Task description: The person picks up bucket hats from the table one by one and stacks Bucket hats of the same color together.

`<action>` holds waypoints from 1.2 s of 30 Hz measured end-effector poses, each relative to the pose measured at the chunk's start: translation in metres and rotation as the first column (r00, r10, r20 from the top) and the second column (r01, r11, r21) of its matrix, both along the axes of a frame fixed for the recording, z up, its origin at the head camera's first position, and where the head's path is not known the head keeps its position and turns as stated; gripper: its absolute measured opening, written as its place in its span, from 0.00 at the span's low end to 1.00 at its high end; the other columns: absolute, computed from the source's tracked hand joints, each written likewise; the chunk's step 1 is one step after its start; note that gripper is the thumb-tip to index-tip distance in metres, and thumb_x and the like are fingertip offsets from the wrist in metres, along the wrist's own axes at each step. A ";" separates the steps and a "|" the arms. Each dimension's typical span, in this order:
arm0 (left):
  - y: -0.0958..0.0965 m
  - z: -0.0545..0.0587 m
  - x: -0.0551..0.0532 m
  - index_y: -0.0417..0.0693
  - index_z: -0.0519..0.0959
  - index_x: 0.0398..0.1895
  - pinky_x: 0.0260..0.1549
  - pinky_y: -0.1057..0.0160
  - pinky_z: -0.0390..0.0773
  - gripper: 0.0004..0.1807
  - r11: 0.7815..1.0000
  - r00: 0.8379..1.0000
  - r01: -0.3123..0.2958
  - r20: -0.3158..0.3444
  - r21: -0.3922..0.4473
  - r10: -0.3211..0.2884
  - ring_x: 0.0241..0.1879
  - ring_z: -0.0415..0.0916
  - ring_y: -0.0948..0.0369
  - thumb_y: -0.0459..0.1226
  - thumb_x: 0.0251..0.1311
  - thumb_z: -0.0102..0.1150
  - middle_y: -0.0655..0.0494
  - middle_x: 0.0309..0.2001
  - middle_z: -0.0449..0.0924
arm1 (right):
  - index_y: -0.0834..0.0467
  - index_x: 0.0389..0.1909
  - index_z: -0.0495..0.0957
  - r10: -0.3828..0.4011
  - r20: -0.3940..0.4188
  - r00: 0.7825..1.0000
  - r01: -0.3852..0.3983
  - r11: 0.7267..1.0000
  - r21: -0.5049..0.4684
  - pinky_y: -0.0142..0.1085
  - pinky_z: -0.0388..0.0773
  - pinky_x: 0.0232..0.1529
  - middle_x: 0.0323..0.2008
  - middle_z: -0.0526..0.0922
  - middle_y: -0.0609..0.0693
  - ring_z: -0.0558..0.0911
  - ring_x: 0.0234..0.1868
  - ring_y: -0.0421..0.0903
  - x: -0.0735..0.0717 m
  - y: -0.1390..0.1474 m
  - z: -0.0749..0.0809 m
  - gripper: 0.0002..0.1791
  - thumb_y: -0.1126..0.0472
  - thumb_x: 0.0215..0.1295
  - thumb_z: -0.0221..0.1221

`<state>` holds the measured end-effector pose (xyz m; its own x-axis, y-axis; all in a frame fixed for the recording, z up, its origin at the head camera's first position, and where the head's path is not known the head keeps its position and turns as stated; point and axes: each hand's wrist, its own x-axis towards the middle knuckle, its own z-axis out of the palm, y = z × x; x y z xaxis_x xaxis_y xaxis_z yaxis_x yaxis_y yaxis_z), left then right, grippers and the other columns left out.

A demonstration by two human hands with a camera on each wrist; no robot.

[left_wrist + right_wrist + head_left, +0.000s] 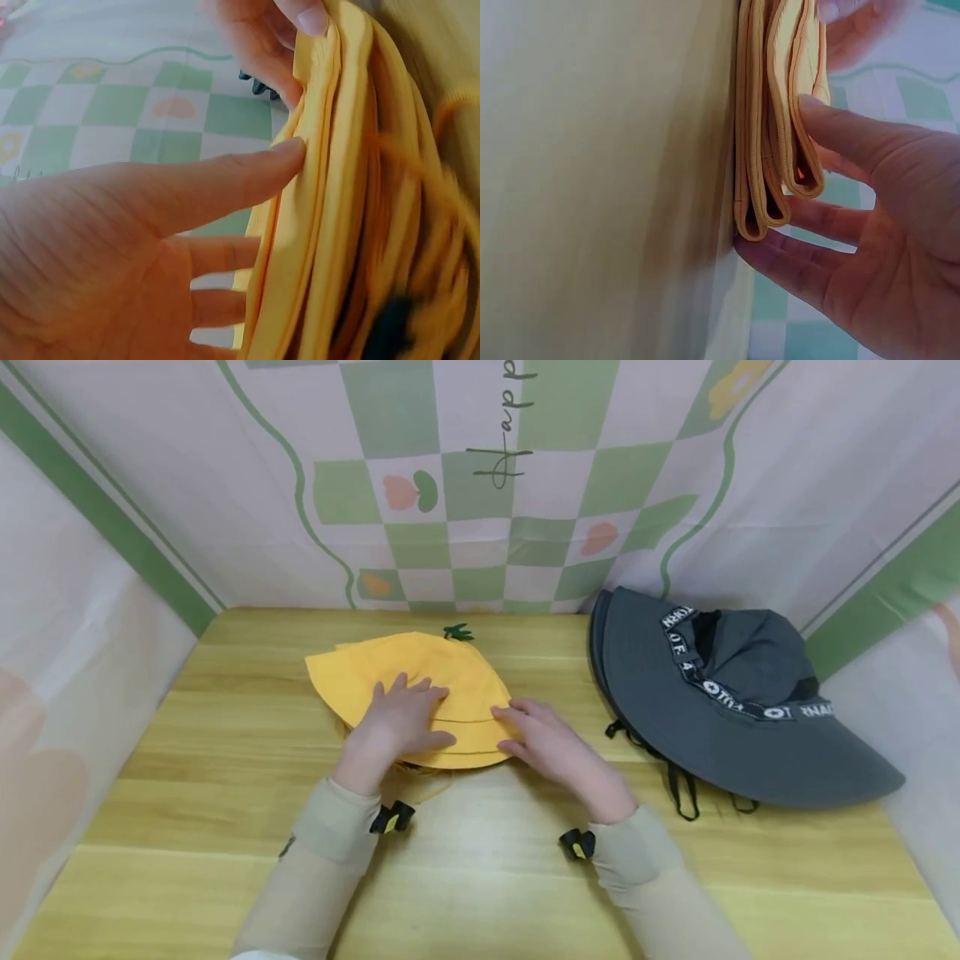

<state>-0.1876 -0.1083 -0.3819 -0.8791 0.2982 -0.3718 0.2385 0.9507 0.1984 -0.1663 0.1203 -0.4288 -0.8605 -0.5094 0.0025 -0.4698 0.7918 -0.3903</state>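
A stack of folded yellow brimmed hats [401, 664] lies on the table, its layered brim edges [289, 247] turned toward me. A green leaf-shaped tuft [458, 632] sticks out at the back. My left hand [397, 718] rests on top of the hats with fingers spread; its thumb [240, 176] lies along the brim edge. At the right end of the stack, my right hand [551, 739] touches the folded brims. Its thumb [847, 131] is on the uppermost brim and its fingers are beside the folded ends. Yellow cords [431, 176] hang from the hats.
Dark grey wide-brimmed hats [720, 710] lie stacked at the right, with a black-and-white lettered band and black cords [682, 789] trailing onto the wooden table [480, 877]. A checked green-and-white cloth [480, 543] hangs behind the table, with more cloth at both sides.
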 end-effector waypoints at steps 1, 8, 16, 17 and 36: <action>-0.001 0.000 0.000 0.55 0.61 0.77 0.74 0.31 0.43 0.42 1.000 1.000 -0.013 -0.005 -0.008 0.013 0.79 0.42 0.39 0.58 0.63 0.61 0.47 0.79 0.53 | 0.60 0.69 0.71 0.014 -0.002 1.000 -0.014 1.000 0.016 0.57 0.70 0.67 0.66 0.72 0.68 0.73 0.66 0.65 -0.001 -0.005 0.001 0.29 0.56 0.70 0.61; -0.014 0.003 -0.004 0.47 0.57 0.78 0.72 0.28 0.45 0.47 0.993 0.995 -0.096 0.018 -0.060 0.098 0.78 0.41 0.36 0.57 0.62 0.61 0.40 0.79 0.49 | 0.59 0.71 0.69 0.089 -0.011 0.996 -0.088 0.994 0.060 0.56 0.71 0.66 0.64 0.74 0.69 0.75 0.64 0.64 -0.007 -0.041 0.004 0.30 0.56 0.70 0.61; -0.037 0.006 -0.012 0.44 0.51 0.79 0.67 0.21 0.42 0.47 0.980 0.979 -0.174 0.093 -0.095 0.183 0.78 0.37 0.33 0.51 0.65 0.61 0.35 0.80 0.41 | 0.61 0.71 0.67 0.145 -0.090 0.985 -0.134 0.984 0.115 0.54 0.72 0.67 0.61 0.76 0.68 0.78 0.62 0.61 -0.011 -0.078 -0.001 0.25 0.63 0.77 0.50; -0.040 0.007 -0.013 0.43 0.51 0.79 0.66 0.21 0.43 0.47 0.979 0.977 -0.178 0.096 -0.103 0.188 0.78 0.36 0.33 0.50 0.65 0.61 0.34 0.79 0.41 | 0.61 0.71 0.67 0.147 -0.099 0.984 -0.135 0.984 0.117 0.54 0.72 0.67 0.61 0.76 0.68 0.78 0.62 0.61 -0.012 -0.082 -0.001 0.24 0.63 0.77 0.50; -0.069 0.008 -0.019 0.36 0.43 0.79 0.65 0.20 0.46 0.49 0.964 0.958 -0.245 0.129 -0.099 0.256 0.77 0.34 0.31 0.50 0.67 0.57 0.26 0.77 0.35 | 0.55 0.69 0.70 0.101 -0.123 0.987 -0.088 0.990 0.108 0.45 0.79 0.61 0.62 0.79 0.59 0.80 0.59 0.56 -0.018 -0.131 -0.008 0.25 0.54 0.74 0.56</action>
